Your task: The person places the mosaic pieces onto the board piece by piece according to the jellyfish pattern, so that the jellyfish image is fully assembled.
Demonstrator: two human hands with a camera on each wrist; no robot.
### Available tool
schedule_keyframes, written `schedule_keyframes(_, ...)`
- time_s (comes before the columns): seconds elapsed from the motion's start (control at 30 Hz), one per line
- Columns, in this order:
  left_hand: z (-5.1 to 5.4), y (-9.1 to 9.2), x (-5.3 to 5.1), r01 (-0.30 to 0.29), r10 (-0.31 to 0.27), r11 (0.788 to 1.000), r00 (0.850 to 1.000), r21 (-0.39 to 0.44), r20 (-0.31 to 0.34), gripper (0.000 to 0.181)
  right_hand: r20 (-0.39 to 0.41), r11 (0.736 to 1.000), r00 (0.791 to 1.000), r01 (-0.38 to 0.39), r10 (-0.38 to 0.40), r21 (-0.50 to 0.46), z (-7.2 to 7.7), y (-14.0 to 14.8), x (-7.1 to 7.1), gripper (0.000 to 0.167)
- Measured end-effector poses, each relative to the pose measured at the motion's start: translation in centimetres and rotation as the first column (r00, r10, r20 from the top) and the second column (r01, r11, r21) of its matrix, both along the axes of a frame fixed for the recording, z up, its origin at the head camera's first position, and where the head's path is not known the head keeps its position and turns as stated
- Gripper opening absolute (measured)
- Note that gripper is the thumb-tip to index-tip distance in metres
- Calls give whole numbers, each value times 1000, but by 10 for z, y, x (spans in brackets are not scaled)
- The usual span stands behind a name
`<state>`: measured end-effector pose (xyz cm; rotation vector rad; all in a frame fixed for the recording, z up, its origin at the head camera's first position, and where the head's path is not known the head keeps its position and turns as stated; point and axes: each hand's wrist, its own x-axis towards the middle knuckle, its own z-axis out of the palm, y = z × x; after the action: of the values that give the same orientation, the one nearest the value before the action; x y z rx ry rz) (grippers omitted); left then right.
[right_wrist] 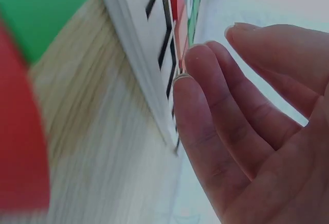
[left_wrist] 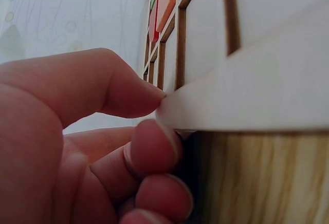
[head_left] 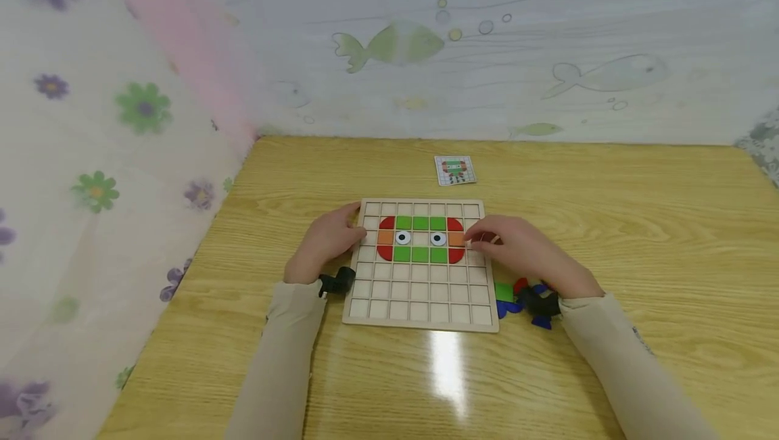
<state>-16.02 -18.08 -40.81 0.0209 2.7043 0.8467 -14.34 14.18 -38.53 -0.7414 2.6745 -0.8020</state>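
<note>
A wooden grid board (head_left: 420, 295) lies flat on the table. In its upper cells sit green squares (head_left: 420, 223), red rounded corner pieces (head_left: 454, 224), two orange squares (head_left: 386, 237) and two round eye pieces (head_left: 403, 238). At the board's left edge, my left hand (head_left: 325, 240) pinches the rim; the left wrist view shows its thumb (left_wrist: 136, 98) on the rim and the other fingers curled below. My right hand (head_left: 517, 244) hovers over the right edge, fingertips beside the right orange square (head_left: 456, 238). Nothing shows between its parted thumb and fingers (right_wrist: 193, 111).
A small pattern card (head_left: 455, 169) lies behind the board. Right of the board, under the right wrist, are loose pieces: a green square (head_left: 504, 292), blue pieces (head_left: 541, 322) and a red one (head_left: 520, 284). Printed walls border the wooden table (head_left: 657, 224) behind and left.
</note>
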Motion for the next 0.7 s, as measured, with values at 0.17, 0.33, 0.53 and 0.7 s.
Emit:
schedule_keyframes(0.17,1,-1,0,-3,3,1000,1000,-9,3,64,9,1000,1000,9,-10,23,1,11,4,18)
schedule_keyframes(0.33,2,-1,1,-2,2,1000,1000,-20,2,64,13,999,1000,-4,3,46,1,19,9,18)
schedule_keyframes(0.53,3,1,1,4,-4,1000,1000,-23,9,66,39,997,999,-34,31,64,2,28,16,19)
schedule_keyframes(0.7,3,3,0,0,0,1000,1000,-19,8,66,60,995,997,-47,42,83,0,36,23,21)
